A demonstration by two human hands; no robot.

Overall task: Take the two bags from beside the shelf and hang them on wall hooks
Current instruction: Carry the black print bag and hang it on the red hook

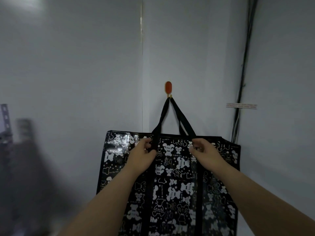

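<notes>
A large black bag (172,181) printed with white bears hangs flat against the grey wall. Its two black straps (177,114) run up to a point and loop over a small orange wall hook (168,88). My left hand (142,155) pinches the left strap where it meets the bag's top edge. My right hand (203,150) pinches the right strap at the same height. Only this one bag is in view.
Dark cables (242,79) run down the wall corner on the right, past a small label strip (241,105). A blurred metal shelf upright (6,116) stands at the far left. A vertical seam (142,65) divides the wall panels.
</notes>
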